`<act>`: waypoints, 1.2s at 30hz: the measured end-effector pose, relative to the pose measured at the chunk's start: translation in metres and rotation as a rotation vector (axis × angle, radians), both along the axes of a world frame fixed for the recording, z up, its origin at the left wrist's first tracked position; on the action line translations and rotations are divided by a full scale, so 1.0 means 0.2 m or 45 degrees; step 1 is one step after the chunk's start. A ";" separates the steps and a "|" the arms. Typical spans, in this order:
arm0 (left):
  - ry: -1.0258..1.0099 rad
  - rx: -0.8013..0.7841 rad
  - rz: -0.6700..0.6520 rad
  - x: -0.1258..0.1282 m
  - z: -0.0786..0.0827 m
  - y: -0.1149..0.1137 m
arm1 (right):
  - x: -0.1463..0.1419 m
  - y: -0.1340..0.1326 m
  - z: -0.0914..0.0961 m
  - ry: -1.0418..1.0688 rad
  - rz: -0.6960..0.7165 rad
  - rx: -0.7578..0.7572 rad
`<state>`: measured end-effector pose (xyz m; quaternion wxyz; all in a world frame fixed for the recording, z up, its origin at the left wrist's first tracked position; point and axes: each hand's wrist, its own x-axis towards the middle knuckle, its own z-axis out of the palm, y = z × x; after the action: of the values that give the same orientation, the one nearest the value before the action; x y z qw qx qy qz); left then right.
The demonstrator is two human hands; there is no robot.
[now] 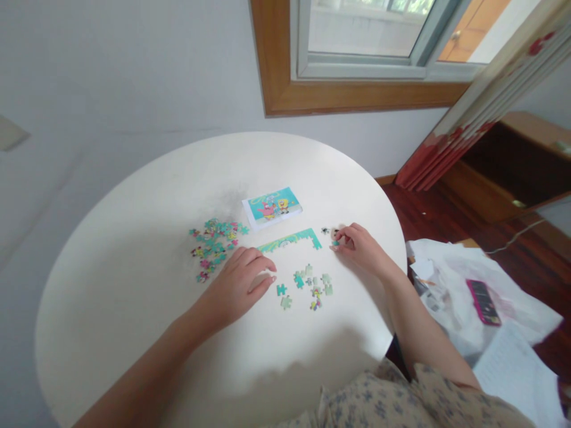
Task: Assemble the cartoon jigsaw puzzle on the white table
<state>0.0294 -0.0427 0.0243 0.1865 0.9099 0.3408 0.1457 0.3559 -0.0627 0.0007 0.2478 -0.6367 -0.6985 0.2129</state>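
Jigsaw strip (292,239) lies flat on the white table (129,297), between the two hands and just on the wearer's side of the picture box (274,206). Its long axis runs left to right, with the right end angled slightly away from the wearer; at that end, a short leg turns back toward the wearer. Reference relation: the strip lies to the left of the right hand (355,246), whose fingertips stand just beside the short leg, apart from it. The right thumb and forefinger are close together at a small teal piece (335,243) (whether they grip it or only rest over it cannot be told). The left hand (243,278) is the nearer of the two: it adjoins the strip's left end, contact unconfirmed, with fingers curved and thumb spread clear of them, nothing visible between. Loose pieces (286,302) are scattered on the wearer's side of the strip; the piece pile (213,244) lies beyond the left hand.
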 end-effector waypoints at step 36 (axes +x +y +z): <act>-0.097 0.020 0.156 -0.11 -0.06 0.13 | -0.56 0.00 0.13 -0.062 0.710 0.121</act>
<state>0.0082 -0.0158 0.0123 0.1830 0.8826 0.3873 0.1939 0.2435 -0.0636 0.0264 0.1922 -0.4125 -0.8617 0.2245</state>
